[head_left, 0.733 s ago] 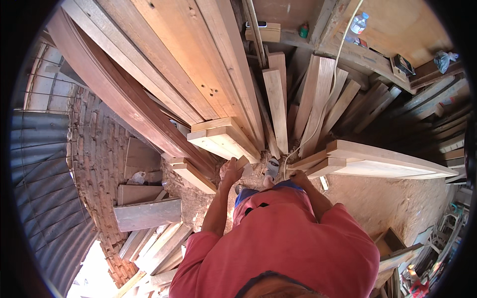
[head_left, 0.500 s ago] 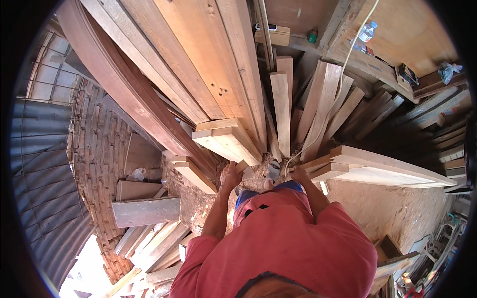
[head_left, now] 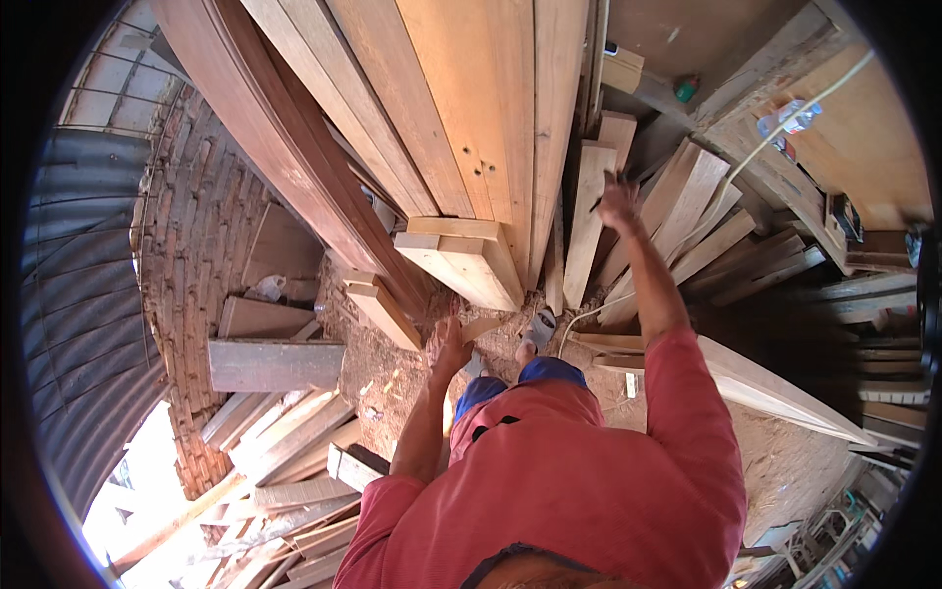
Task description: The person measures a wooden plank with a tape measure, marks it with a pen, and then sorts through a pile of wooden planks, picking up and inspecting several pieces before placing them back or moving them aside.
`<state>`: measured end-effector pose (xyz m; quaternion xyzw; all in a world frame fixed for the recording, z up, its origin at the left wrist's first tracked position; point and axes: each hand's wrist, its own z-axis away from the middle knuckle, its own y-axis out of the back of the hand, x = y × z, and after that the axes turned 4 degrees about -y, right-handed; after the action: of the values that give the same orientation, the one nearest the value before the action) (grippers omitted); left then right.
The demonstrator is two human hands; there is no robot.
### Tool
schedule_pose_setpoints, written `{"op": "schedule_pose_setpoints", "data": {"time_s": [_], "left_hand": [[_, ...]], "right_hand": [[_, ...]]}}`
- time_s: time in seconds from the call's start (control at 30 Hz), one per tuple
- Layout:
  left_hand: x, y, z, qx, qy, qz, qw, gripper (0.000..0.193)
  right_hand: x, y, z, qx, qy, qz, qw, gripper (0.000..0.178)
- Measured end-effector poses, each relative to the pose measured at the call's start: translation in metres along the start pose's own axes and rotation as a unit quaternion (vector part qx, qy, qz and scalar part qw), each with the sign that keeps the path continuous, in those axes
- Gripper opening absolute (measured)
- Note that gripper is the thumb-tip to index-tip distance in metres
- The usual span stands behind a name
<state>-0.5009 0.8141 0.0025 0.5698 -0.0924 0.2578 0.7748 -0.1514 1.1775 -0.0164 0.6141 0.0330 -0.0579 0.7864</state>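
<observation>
My left hand (head_left: pixel 448 346) is closed round a small flat piece of wood (head_left: pixel 480 328), low in front of my knees and near the butt ends of the stacked boards (head_left: pixel 466 257). Stretched far forward, my right hand (head_left: pixel 620 206) is in front of a pale upright plank (head_left: pixel 590 211). Its fingers are bent, and a thin dark thing, too small to name, sticks out on their left side. I cannot tell whether this hand touches the plank.
Long planks (head_left: pixel 442 108) lean ahead, beside a curved reddish board (head_left: pixel 260 128). A pale cable (head_left: pixel 721 191) runs down past more upright boards to the floor. Wood scraps (head_left: pixel 304 491) lie at the lower left. Right of my legs, a long board (head_left: pixel 775 391) slants away.
My right hand has gone from beside the boards at my right knee up and forward to the upright planks. My left hand still holds the wood piece low down. The whole view has shifted.
</observation>
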Motion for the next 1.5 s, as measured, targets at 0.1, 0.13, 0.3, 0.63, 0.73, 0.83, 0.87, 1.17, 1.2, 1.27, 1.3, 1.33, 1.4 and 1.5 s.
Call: {"op": "schedule_pose_setpoints", "data": {"time_s": [0.1, 0.13, 0.3, 0.63, 0.73, 0.83, 0.87, 1.17, 1.2, 1.27, 1.3, 1.33, 1.4, 1.5], "left_hand": [[-0.001, -0.004, 0.001, 0.017, 0.002, 0.029, 0.999, 0.053], [0.0, -0.005, 0.001, 0.017, 0.009, 0.029, 0.999, 0.052], [0.007, -0.008, 0.005, 0.011, 0.06, 0.033, 0.998, 0.048], [0.031, -0.01, -0.002, -0.007, 0.064, 0.037, 0.997, 0.048], [0.036, -0.015, -0.009, 0.001, 0.042, 0.043, 0.998, 0.048], [0.04, -0.02, -0.014, 0.007, 0.014, 0.052, 0.999, 0.05], [0.041, -0.022, -0.015, -0.004, 0.019, 0.053, 0.998, 0.05], [0.046, -0.019, -0.026, -0.025, 0.026, 0.043, 0.998, 0.047], [0.045, -0.019, -0.027, -0.017, 0.022, 0.039, 0.999, 0.047], [0.041, -0.017, -0.028, -0.026, 0.024, 0.032, 0.999, 0.051], [0.039, -0.017, -0.029, -0.027, 0.026, 0.028, 0.999, 0.054], [0.037, -0.016, -0.03, -0.027, 0.021, 0.032, 0.999, 0.054], [0.034, -0.015, -0.031, -0.032, 0.024, 0.036, 0.999, 0.054], [0.031, -0.011, -0.034, -0.037, 0.026, 0.039, 0.998, 0.055]], "right_hand": [[-0.009, 0.027, -0.046, -0.021, 0.022, 0.01, 1.0, 0.081], [-0.012, 0.031, -0.06, -0.042, 0.018, 0.018, 0.999, 0.083], [-0.019, 0.016, -0.089, -0.055, 0.026, 0.062, 0.996, 0.084], [0.02, 0.011, -0.022, 0.026, 0.011, -0.067, 0.997, 0.076], [0.039, 0.017, 0.037, 0.059, -0.057, -0.088, 0.993, 0.071], [0.056, 0.018, 0.097, 0.104, -0.085, -0.157, 0.978, 0.078], [0.06, 0.017, 0.112, 0.098, -0.125, -0.139, 0.978, 0.081], [0.086, -0.003, 0.165, 0.181, -0.09, -0.119, 0.972, 0.094], [0.084, -0.002, 0.166, 0.152, -0.113, -0.133, 0.973, 0.094], [0.076, 0.0, 0.171, 0.147, -0.119, -0.143, 0.971, 0.092], [0.073, 0.002, 0.174, 0.172, -0.102, -0.138, 0.97, 0.091], [0.07, 0.004, 0.176, 0.199, -0.079, -0.133, 0.968, 0.09], [0.066, 0.008, 0.18, 0.187, -0.084, -0.145, 0.968, 0.089], [0.064, 0.012, 0.184, 0.178, -0.082, -0.147, 0.97, 0.088]]}}
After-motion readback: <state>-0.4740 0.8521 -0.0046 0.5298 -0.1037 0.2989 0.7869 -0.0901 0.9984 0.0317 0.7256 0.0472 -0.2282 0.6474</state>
